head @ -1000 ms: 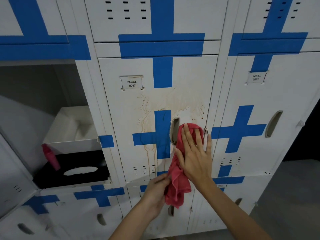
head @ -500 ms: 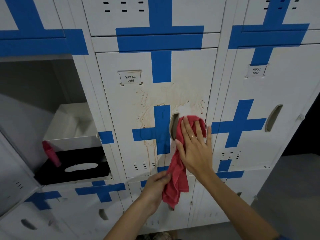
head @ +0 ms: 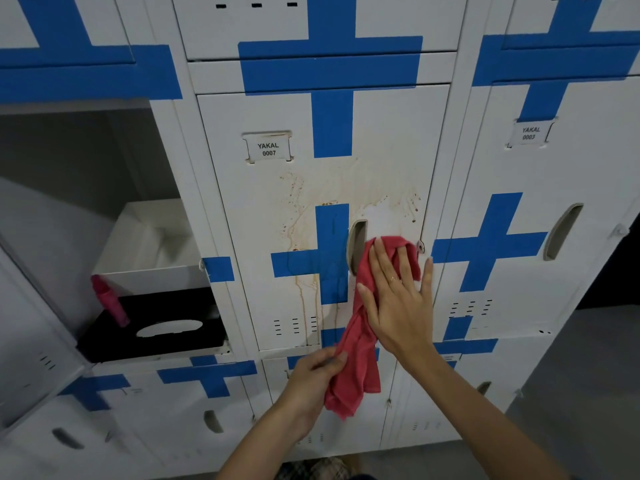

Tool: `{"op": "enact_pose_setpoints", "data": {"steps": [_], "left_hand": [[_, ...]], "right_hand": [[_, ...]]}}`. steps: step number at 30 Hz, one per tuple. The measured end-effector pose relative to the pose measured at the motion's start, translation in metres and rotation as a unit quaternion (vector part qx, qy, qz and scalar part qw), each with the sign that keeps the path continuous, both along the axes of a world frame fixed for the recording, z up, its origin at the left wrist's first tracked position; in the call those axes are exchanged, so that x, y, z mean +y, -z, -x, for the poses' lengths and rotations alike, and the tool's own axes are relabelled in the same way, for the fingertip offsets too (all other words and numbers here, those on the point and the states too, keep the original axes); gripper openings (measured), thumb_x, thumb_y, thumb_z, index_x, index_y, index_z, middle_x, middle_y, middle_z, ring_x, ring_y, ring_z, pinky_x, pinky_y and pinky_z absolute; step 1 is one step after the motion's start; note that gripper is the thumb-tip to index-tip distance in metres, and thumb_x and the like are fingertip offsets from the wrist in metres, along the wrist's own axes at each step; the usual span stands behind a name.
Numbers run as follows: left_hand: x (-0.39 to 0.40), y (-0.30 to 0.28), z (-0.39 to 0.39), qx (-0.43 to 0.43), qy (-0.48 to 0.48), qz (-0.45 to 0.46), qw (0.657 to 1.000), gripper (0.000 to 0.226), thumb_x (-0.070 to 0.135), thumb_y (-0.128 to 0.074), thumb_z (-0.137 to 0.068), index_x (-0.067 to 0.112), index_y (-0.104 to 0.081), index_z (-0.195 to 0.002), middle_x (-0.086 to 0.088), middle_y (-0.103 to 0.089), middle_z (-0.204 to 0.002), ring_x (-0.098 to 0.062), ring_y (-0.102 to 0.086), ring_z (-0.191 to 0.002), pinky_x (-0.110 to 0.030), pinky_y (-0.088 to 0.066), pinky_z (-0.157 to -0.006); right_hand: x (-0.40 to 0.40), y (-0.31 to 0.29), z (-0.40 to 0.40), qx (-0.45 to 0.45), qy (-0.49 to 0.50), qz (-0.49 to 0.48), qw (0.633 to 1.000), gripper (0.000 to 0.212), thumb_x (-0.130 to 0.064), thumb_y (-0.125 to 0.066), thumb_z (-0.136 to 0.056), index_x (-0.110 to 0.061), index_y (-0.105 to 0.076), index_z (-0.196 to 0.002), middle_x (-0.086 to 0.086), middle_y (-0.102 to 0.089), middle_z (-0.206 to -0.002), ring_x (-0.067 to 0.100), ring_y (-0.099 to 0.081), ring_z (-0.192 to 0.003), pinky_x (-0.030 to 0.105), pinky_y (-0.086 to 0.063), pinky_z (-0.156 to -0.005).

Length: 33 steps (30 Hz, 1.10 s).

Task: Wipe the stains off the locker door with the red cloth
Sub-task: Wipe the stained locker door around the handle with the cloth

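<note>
**Wiping beside the handle**

Low in the frame, the left hand [head: 311,379] pinches the hanging tail of the soft red cloth [head: 363,327], probably to keep it tidy. Above it, the right hand [head: 398,299], fingers spread, presses the cloth on the white metal locker door [head: 263,209]. Brown stains [head: 301,216] remain higher. The cloth sits slightly higher on the door than half a second ago.

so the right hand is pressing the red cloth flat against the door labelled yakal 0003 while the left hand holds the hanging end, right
Not quite: the label is wrong. In the head view the right hand presses the red cloth flat against the stained door whose label reads YAKAL 0007; YAKAL 0003 is the next door to the right. The left hand does hold the hanging end.
</note>
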<state>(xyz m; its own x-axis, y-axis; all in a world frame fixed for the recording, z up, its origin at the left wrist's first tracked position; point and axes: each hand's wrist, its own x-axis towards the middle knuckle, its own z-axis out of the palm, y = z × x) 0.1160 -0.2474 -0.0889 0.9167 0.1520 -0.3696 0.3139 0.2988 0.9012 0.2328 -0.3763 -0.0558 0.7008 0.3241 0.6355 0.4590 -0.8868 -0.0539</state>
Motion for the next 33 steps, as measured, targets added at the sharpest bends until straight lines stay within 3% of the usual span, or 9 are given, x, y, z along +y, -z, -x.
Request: {"op": "enact_pose_setpoints", "data": {"steps": [3,9,15,20,23,29,33], "left_hand": [[-0.001,-0.006,-0.006,-0.025,-0.016,-0.009,1.0,0.02,0.02,-0.059,-0.092,0.01,-0.072,-0.105,-0.011,-0.075,-0.101,-0.025,-0.07,-0.096,-0.034,-0.056,-0.083],[0.005,0.004,-0.003,0.004,-0.036,-0.033,0.999,0.021,0.022,-0.061,-0.091,0.012,-0.072,-0.105,-0.009,-0.075,-0.103,-0.026,-0.068,-0.101,-0.038,-0.053,-0.094],[0.009,0.005,0.004,-0.009,-0.031,-0.04,0.999,0.018,0.023,-0.06,-0.092,0.014,-0.072,-0.102,-0.007,-0.074,-0.104,-0.022,-0.067,-0.1,-0.038,-0.053,-0.095],[0.017,0.01,0.008,0.002,-0.04,-0.057,0.998,0.02,0.022,-0.06,-0.092,0.014,-0.071,-0.105,-0.007,-0.073,-0.107,-0.023,-0.068,-0.102,-0.038,-0.053,-0.095],[0.018,0.009,0.008,-0.005,-0.043,-0.054,0.998,0.018,0.022,-0.059,-0.092,0.016,-0.072,-0.102,-0.005,-0.074,-0.105,-0.022,-0.068,-0.101,-0.037,-0.053,-0.093],[0.02,0.009,0.008,0.004,-0.055,-0.059,0.997,0.017,0.023,-0.058,-0.093,0.017,-0.072,-0.1,-0.007,-0.073,-0.108,-0.024,-0.067,-0.103,-0.042,-0.052,-0.097],[0.021,0.01,0.009,0.006,-0.058,-0.067,0.996,0.02,0.026,-0.058,-0.093,0.017,-0.071,-0.104,-0.005,-0.073,-0.107,-0.022,-0.067,-0.103,-0.04,-0.053,-0.095]], "right_hand": [[0.003,-0.017,-0.002,-0.005,-0.002,-0.023,1.0,0.063,-0.052,-0.019,-0.1,-0.019,-0.018,-0.154,-0.008,-0.015,-0.16,0.021,-0.007,-0.149,0.051,0.008,-0.118],[-0.005,0.032,0.006,0.047,-0.002,-0.002,0.999,0.064,-0.053,-0.021,-0.1,-0.018,-0.017,-0.154,-0.005,-0.015,-0.161,0.022,-0.007,-0.149,0.057,-0.005,-0.118],[0.007,0.026,0.009,0.059,0.038,-0.049,0.996,0.066,-0.056,-0.018,-0.1,-0.02,-0.008,-0.155,-0.007,-0.009,-0.161,0.017,-0.001,-0.149,0.051,0.005,-0.119],[0.016,0.047,0.019,0.088,0.038,-0.032,0.995,0.068,-0.058,-0.01,-0.099,-0.02,-0.009,-0.155,-0.006,-0.011,-0.161,0.02,-0.007,-0.149,0.051,0.008,-0.118],[0.014,0.039,0.014,0.069,0.044,-0.053,0.995,0.066,-0.057,-0.016,-0.1,-0.021,-0.009,-0.155,-0.007,-0.01,-0.161,0.019,-0.004,-0.148,0.05,0.011,-0.118],[0.023,0.061,0.018,0.112,0.029,-0.047,0.992,0.07,-0.06,-0.01,-0.099,-0.019,-0.007,-0.155,-0.002,-0.015,-0.161,0.022,-0.009,-0.148,0.056,0.0,-0.118],[0.022,0.056,0.014,0.1,0.033,-0.086,0.991,0.068,-0.058,-0.015,-0.099,-0.02,-0.006,-0.155,-0.005,-0.008,-0.162,0.019,-0.003,-0.149,0.052,0.007,-0.118]]}}
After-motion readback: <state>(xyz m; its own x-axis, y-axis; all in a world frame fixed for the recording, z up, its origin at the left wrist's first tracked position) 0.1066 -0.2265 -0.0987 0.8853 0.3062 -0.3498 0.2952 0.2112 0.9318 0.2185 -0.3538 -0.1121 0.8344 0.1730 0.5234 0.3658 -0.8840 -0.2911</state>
